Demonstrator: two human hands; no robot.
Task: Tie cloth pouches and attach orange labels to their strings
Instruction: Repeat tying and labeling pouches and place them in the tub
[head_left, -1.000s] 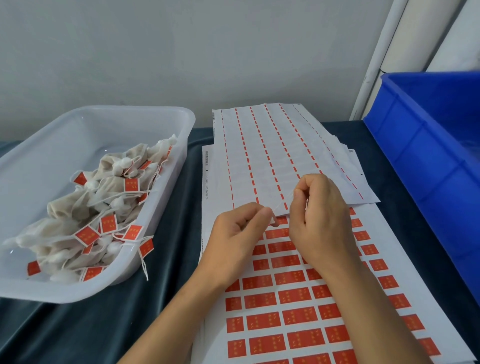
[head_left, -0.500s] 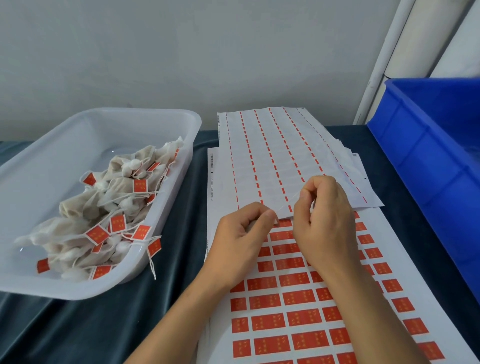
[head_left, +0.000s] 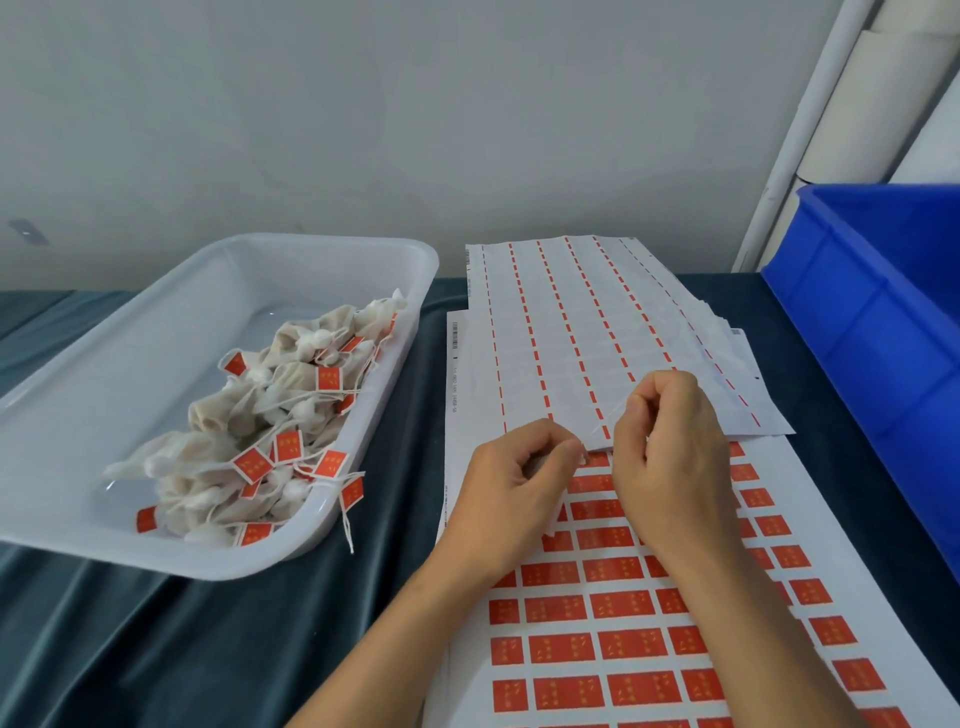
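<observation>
String (head_left: 605, 421) stretched taut between my two hands, above sheet of orange labels (head_left: 613, 649): guess is, kept over sheet so label peels right onto it. Left hand (head_left: 511, 480) curled, pinching one end; right hand (head_left: 670, 441) curled, pinching other. Pouch itself hidden in left fist, cannot confirm. Finished pouches (head_left: 260, 431) heaped in white tray (head_left: 171, 291) at left, within reach. Spent backing sheets (head_left: 571, 322) pushed back on worktop (head_left: 156, 649). Label print too small to read; barcode strip (head_left: 455, 335) illegible.
</observation>
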